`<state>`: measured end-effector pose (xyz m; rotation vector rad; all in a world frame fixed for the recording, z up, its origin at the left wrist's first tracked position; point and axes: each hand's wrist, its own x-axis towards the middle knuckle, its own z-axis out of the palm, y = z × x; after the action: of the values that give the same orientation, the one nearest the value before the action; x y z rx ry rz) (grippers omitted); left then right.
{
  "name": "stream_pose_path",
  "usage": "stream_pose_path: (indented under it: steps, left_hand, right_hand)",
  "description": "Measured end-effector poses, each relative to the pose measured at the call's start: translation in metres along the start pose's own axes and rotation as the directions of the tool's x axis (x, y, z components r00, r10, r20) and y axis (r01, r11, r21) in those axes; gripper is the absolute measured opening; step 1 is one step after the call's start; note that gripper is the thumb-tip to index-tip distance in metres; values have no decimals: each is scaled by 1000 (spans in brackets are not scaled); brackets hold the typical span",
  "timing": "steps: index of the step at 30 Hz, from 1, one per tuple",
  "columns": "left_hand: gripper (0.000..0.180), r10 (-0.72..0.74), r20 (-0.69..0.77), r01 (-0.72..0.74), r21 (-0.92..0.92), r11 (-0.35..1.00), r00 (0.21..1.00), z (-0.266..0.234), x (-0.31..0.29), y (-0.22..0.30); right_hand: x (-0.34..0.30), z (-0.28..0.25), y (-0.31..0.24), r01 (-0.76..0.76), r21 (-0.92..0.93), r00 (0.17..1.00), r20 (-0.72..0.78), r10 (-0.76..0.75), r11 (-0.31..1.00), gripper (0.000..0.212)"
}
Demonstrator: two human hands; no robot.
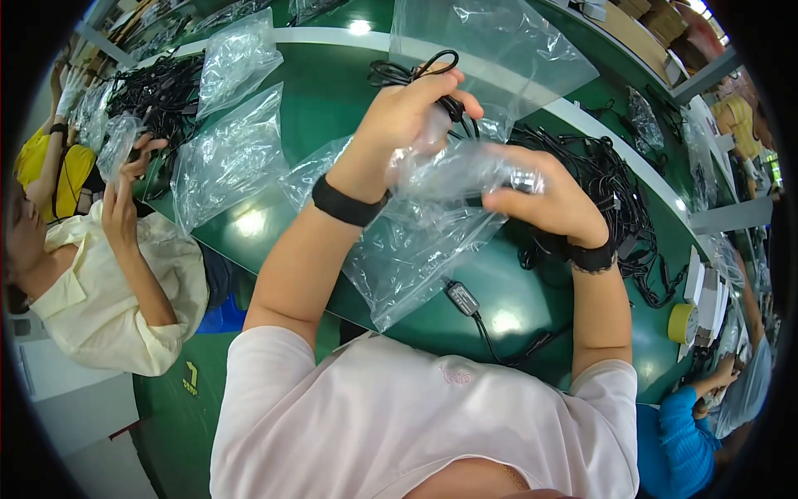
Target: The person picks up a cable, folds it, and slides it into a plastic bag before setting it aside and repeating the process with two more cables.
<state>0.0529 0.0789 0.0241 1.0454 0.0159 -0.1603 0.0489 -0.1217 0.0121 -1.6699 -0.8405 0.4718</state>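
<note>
My left hand [407,108] is closed round a coiled black cable [445,62], whose loops stick out beyond the fingers. A crumpled clear plastic bag [445,166], partly smeared by motion, stretches between both hands. Its right end is pinched between the thumb and fingers of my right hand [553,191], where something small and shiny shows that I cannot make out. More clear bags [407,266] lie flat on the green table below my hands. Close to the near edge rests a black cable with a small box-shaped module [463,298].
A tangled heap of black cables [619,191] lies right of my right hand. Clear bags [229,158] and another cable pile [158,87] are at the left, beside a co-worker in a pale shirt [125,283]. A yellow tape roll [683,323] stands at the right edge.
</note>
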Motion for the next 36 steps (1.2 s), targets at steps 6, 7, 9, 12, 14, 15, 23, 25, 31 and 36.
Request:
stream_pose_path:
  steps: [6,7,9,12,14,15,23,25,31,36]
  left_hand:
    - [19,-84,178,10,379,925,980,-10,5,9]
    - [25,-58,141,-4,405,914,988,-7,4,8]
    - [30,-20,111,-33,458,889,994,-5,3,5]
    - [43,-9,92,-47,585,810,996,-17,0,7]
    - [45,-18,287,-176,633,754,958,-24,0,9]
    - [43,-32,271,-152,628,764,962,-20,-1,14]
    - [30,494,-31,-429,452,782,869,-31,-13,30]
    - [28,713,-4,-504,704,500,702,-36,-15,30]
    - [17,841,125,-318,946,58,526,-17,-30,31]
    - [14,280,181,-297,837,459,943,6,-39,20]
  right_hand:
    - [4,-15,-6,-270,35,961,67,267,962,22]
    - [3,-17,-7,-270,36,961,64,267,962,22]
    - [3,-21,-9,-304,23,953,26,303,952,25]
    - [-7,-22,-30,-236,168,949,-173,265,957,29]
    - [-16,-29,-39,-141,292,940,-260,220,946,33]
    - [-22,-37,-40,-106,280,957,-233,175,954,35]
    - [-31,-42,-41,-50,308,952,-274,139,950,39]
    - [-32,-41,-41,-20,345,953,-278,123,938,39]
    - [-30,-35,-41,13,371,970,-229,78,928,43]
    - [-22,-35,-31,-14,469,978,-178,110,883,43]
